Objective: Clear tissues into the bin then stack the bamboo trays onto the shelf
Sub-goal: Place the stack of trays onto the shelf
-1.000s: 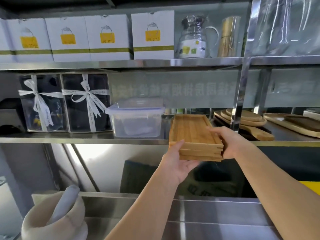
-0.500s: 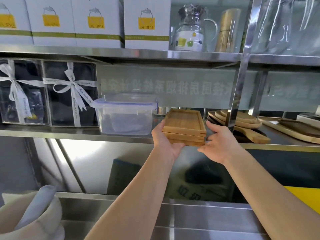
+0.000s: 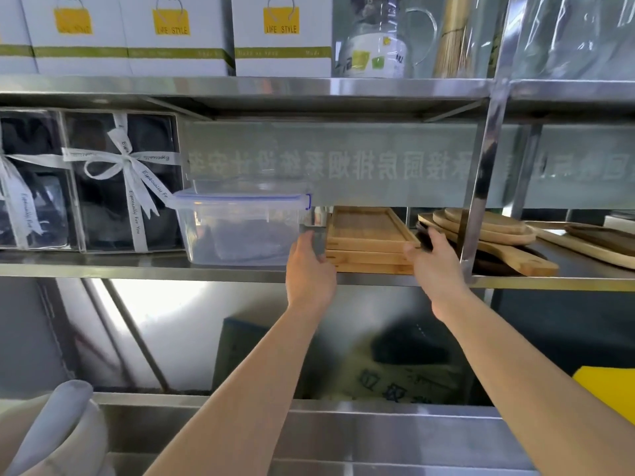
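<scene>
A stack of bamboo trays (image 3: 369, 231) lies flat on the middle steel shelf (image 3: 137, 269), between a clear plastic box and some wooden boards. My left hand (image 3: 311, 266) holds the stack's front left corner, thumb up beside the box. On the front right corner is my right hand (image 3: 434, 266), with its fingers wrapped around the right side of the stack. No tissues and no bin are in view.
The clear lidded box (image 3: 240, 228) stands just left of the trays, and round wooden boards (image 3: 488, 231) lie just right, behind a steel upright (image 3: 481, 187). Ribboned gift boxes (image 3: 127, 180) fill the shelf's left. A stone mortar and pestle (image 3: 51, 431) sits at bottom left.
The tray stack has gone from in front of the shelf edge to lying on the shelf, pushed further in. Both hands followed it forward.
</scene>
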`<state>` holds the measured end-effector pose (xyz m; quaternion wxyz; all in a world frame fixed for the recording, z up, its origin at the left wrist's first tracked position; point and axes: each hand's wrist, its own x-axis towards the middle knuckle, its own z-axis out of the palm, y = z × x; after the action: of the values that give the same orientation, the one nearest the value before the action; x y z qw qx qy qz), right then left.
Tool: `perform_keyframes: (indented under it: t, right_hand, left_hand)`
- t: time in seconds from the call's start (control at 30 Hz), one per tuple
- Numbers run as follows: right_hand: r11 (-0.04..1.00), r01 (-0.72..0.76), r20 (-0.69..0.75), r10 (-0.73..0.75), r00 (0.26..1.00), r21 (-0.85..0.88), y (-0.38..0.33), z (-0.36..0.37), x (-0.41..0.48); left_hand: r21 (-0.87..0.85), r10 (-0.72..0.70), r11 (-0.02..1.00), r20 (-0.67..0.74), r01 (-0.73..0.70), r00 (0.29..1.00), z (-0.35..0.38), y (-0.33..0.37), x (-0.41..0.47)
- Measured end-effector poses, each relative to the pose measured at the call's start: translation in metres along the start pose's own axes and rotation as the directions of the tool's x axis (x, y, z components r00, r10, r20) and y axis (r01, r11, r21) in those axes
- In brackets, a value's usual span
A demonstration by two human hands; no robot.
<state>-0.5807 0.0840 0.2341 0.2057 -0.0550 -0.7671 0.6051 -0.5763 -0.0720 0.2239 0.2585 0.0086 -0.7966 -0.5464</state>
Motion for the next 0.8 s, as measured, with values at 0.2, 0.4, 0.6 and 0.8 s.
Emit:
perform_keyframes:
  t: [0.2,0.4,0.6,0.8]
  right_hand:
    - [0.915,0.201,0.197,-0.138,0.971,-0.351,0.010,-0.008,0.017]
    - [0.907,0.235,0.181,-0.181,0.967,-0.350,0.008,-0.012,0.015]
    - [0.921,0.232,0.183,-0.182,0.966,-0.313,0.008,-0.011,0.019]
    - [0.963,0.173,0.174,-0.138,0.975,-0.207,0.014,-0.017,0.022]
  left_hand:
    - [0.119,0.037,0.991,0.223,-0.065,0.974,0.007,-0.018,0.026]
    - [0.166,0.102,0.977,0.174,-0.132,0.979,0.012,-0.022,0.026]
    - [-0.043,0.126,0.992,0.162,-0.121,0.979,0.011,-0.021,0.028]
    - [-0.052,0.140,0.989,0.055,-0.137,0.989,0.015,-0.020,0.024]
